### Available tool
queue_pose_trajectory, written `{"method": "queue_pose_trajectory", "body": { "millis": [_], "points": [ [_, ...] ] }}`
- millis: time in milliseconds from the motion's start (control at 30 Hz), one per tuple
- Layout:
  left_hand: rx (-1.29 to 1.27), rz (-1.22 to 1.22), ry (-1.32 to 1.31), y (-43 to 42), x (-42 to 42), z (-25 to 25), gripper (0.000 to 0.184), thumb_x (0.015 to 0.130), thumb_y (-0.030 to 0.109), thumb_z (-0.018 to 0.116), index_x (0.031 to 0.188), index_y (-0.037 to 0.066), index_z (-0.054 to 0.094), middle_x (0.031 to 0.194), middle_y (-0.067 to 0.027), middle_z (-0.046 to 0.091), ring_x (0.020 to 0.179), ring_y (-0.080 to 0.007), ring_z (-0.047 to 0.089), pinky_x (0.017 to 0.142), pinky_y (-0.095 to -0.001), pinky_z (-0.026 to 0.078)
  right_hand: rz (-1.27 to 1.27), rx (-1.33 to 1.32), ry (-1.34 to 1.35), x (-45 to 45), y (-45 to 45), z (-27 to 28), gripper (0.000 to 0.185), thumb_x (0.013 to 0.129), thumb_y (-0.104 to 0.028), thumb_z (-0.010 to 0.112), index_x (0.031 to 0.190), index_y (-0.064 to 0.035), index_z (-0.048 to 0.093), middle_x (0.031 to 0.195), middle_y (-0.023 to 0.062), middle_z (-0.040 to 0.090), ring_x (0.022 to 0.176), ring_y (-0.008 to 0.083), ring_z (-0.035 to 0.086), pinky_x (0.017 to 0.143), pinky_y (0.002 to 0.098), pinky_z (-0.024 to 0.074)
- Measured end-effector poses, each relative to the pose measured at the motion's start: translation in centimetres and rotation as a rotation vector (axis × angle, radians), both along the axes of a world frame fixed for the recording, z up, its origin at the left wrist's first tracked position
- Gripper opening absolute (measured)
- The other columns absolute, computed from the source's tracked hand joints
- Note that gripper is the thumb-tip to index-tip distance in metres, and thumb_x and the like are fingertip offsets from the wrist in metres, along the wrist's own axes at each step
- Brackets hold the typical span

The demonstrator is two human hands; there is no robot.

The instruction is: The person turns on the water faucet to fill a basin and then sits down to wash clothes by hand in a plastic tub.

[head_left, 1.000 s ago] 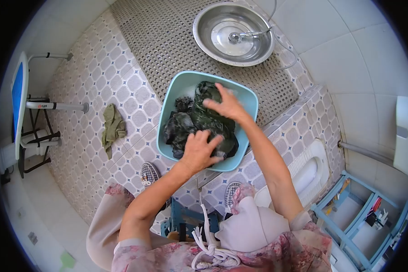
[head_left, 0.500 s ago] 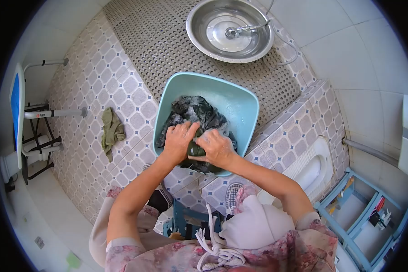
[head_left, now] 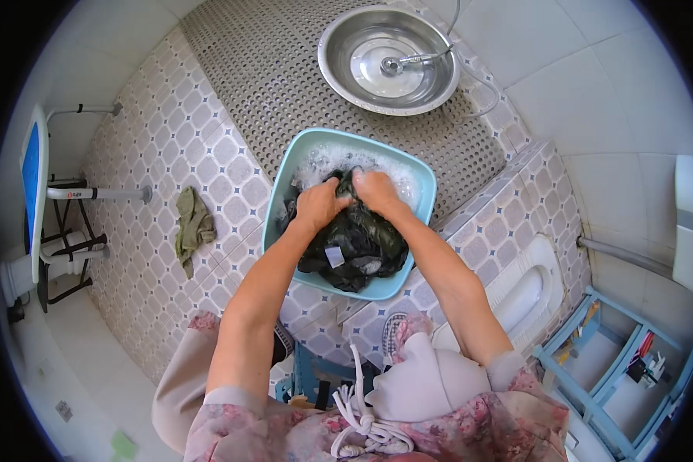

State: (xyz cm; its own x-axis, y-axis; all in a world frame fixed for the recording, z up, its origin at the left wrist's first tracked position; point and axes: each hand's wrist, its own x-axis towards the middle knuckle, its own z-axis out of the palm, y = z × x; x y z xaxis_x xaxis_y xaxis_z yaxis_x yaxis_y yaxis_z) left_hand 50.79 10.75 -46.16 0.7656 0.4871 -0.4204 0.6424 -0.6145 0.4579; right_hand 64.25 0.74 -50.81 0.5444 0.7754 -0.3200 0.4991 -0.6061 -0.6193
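Note:
A dark green and black wet garment (head_left: 366,235) lies bunched in a light-blue plastic basin (head_left: 422,173), with a white label (head_left: 334,256) showing on it. White suds (head_left: 323,159) float on the water at the basin's far side. My left hand (head_left: 321,203) is closed on the garment's far part, fingers partly hidden in the folds. Beside it, my right hand (head_left: 376,189) also grips the cloth, its fingertips out of sight. The two hands are a short gap apart, inside the basin.
A steel bowl (head_left: 335,81) holding a shower head (head_left: 391,66) stands on the perforated mat (head_left: 246,61). An olive cloth (head_left: 195,227) lies on the tiled floor at left. A squat toilet (head_left: 527,296) and a blue rack (head_left: 585,400) are at right, a blue-seated folding chair (head_left: 31,181) at far left.
Both hands have moved forward to the basin's far side. The garment has shifted and spread toward me, exposing its white label, and more foam shows at the far side.

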Motion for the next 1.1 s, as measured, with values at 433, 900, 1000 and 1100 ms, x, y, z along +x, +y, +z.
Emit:
{"method": "queue_pose_trajectory", "body": {
  "millis": [433,900,1000,1100],
  "points": [
    [0.099,-0.155,-0.347,-2.5,-7.3,7.7,0.098,0.061,0.04,0.088,0.138,0.002,0.04,0.134,-0.0217,0.044,0.123,-0.0408,0.045,0.103,-0.0443,0.04,0.017,0.304,0.428,0.2,-1.6,1.4,0.075,0.07,-0.024,0.072,0.135,0.0038,0.047,0.131,0.0254,0.055,0.12,0.0395,0.055,0.101,0.0396,0.0442],
    [0.106,-0.387,-0.466,-0.4,-7.9,-0.1,0.056,0.073,0.017,0.069,0.124,0.008,0.047,0.111,-0.0184,0.06,0.109,-0.0384,0.057,0.09,-0.0431,0.048,0.425,0.453,-0.469,-10.6,-5.6,5.0,0.028,0.076,-0.034,0.071,0.083,-0.0091,0.06,0.087,0.0097,0.056,0.086,0.028,0.052,0.073,0.0384,0.0454],
    [0.018,-0.3,-0.211,0.8,-6.7,-2.5,0.053,0.073,0.016,0.071,0.12,0.008,0.046,0.1,-0.0183,0.065,0.098,-0.0398,0.063,0.082,-0.0458,0.05,0.437,0.592,-0.5,-7.6,-2.9,1.7,0.02,0.078,-0.029,0.067,0.082,-0.0113,0.059,0.08,0.0067,0.056,0.075,0.0267,0.057,0.061,0.0386,0.0495],
    [-0.12,-0.128,-0.091,1.6,-3.7,-3.8,0.051,0.075,0.011,0.069,0.119,0.005,0.044,0.09,-0.026,0.066,0.088,-0.0461,0.064,0.076,-0.0518,0.05,0.308,0.53,-0.356,-5.0,-1.1,-1.8,0.013,0.081,-0.021,0.063,0.084,-0.0083,0.06,0.078,0.011,0.062,0.071,0.0324,0.063,0.061,0.0446,0.0516]
  ]
}}
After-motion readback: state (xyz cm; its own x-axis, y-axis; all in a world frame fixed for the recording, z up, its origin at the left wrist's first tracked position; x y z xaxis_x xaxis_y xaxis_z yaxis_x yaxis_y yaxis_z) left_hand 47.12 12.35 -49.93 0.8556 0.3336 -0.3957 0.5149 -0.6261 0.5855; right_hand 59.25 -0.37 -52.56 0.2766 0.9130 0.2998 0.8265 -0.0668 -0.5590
